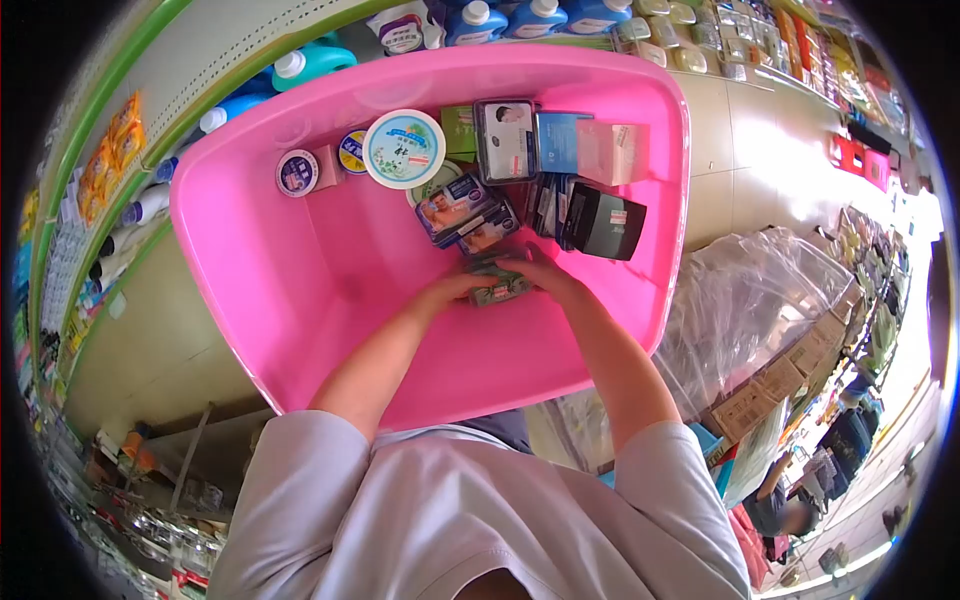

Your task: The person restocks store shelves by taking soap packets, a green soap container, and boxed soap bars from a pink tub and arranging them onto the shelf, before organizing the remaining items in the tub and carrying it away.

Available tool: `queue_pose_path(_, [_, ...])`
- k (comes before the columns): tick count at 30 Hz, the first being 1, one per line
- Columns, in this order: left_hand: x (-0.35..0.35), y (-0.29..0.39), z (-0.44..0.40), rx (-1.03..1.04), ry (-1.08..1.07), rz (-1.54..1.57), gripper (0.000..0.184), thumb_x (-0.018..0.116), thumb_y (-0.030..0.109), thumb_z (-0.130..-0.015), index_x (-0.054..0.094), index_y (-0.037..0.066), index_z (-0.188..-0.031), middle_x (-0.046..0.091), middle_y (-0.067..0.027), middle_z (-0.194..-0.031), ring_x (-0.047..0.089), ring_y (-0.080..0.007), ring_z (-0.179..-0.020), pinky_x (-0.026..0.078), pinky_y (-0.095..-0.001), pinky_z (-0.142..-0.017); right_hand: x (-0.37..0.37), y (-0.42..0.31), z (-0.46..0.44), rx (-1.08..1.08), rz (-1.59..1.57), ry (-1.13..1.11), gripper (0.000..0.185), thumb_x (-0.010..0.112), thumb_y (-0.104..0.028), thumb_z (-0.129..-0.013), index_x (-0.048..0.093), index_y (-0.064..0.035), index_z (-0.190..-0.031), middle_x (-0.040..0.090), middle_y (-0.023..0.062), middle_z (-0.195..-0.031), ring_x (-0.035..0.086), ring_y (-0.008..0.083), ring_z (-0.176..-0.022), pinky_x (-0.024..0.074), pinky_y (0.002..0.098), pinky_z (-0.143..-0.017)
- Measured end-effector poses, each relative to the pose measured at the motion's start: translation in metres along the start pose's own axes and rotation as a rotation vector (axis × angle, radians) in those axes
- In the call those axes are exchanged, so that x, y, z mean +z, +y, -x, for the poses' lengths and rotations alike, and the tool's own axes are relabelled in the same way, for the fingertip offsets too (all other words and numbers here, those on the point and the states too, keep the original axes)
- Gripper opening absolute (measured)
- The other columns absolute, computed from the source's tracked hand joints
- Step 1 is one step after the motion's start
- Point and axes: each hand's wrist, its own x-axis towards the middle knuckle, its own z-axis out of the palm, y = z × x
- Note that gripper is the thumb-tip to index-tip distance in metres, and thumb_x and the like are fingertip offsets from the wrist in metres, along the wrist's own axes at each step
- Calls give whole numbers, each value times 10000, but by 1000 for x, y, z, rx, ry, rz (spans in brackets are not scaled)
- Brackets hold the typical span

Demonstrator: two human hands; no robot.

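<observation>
Boxes and jars are grouped toward the tub's far edge; between left hand and right hand, the pack is held in a narrow grip, unreleased.

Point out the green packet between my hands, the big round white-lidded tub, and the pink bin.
Green packet (pixel 503 289): head view, its upper face.
White-lidded tub (pixel 404 148): head view, middle of the lid.
Pink bin (pixel 255 260): head view, bare inner wall, left side.
</observation>
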Motion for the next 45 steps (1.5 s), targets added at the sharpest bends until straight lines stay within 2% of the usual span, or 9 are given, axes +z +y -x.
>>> queue_pose_path(7, [-8,12,23,-259,156,-123,750,738,329,-618,355,166,-1242,491,-35,-1135,455,-182,-1059,361,-343,-828,20,-42,24,55,-37,-184,726,676,-440,-631,394,-105,-1211,556,53,-1011,544,152,-894,408,300,-731])
queue_pose_path(13, [-23,5,35,-204,36,-22,869,750,276,-615,234,128,-1298,448,-69,-1173,426,-216,-1096,411,-412,-794,31,-52,38,150,23,-207,519,614,-474,-691,548,-110,-1055,579,14,-940,548,115,-839,414,283,-693])
queue_pose_path(17, [8,39,94,-279,150,-171,958,760,232,-609,138,115,-1328,393,-81,-1234,429,-231,-1091,437,-406,-766,33,-62,57,166,104,-327,486,580,-490,-723,560,-115,-1032,577,5,-940,544,108,-819,418,268,-681])
queue_pose_path(20, [17,41,136,-58,158,-208,883,747,180,-623,173,149,-1293,385,-87,-1222,469,-220,-1046,438,-392,-779,41,-98,111,214,205,-287,534,523,-521,-762,549,-97,-1087,567,34,-999,538,134,-876,424,263,-718])
queue_pose_path(26, [17,67,210,238,67,-25,802,713,138,-638,219,193,-1267,409,-95,-1176,420,-234,-1107,441,-413,-807,59,-146,201,-167,108,-137,657,394,-560,-822,346,-116,-1303,450,78,-1229,431,196,-1102,379,333,-877])
queue_pose_path(28, [17,74,231,327,60,21,777,697,125,-647,227,184,-1263,407,-92,-1174,426,-236,-1102,446,-402,-807,64,-155,213,-450,31,-146,689,429,-527,-831,280,-74,-1328,364,141,-1291,326,210,-1206,266,335,-988])
queue_pose_path(31, [19,82,258,461,66,97,733,670,108,-661,242,166,-1254,408,-87,-1164,440,-237,-1088,457,-384,-805,87,-172,234,-572,-227,-275,663,425,-493,-850,265,-64,-1331,324,139,-1319,259,209,-1245,223,344,-1010])
queue_pose_path(40, [29,75,326,771,202,228,619,597,173,-744,245,130,-1251,410,-78,-1145,460,-199,-1053,470,-353,-773,141,-204,239,-874,-173,-407,719,582,-415,-781,279,-53,-1322,344,125,-1299,301,225,-1213,233,343,-1001])
queue_pose_path(45, [37,61,338,910,328,300,590,581,193,-771,246,121,-1251,413,-73,-1141,474,-180,-1015,473,-341,-733,174,-221,251,-891,-179,-260,765,637,-306,-760,214,-29,-1333,318,151,-1309,312,239,-1207,264,342,-985])
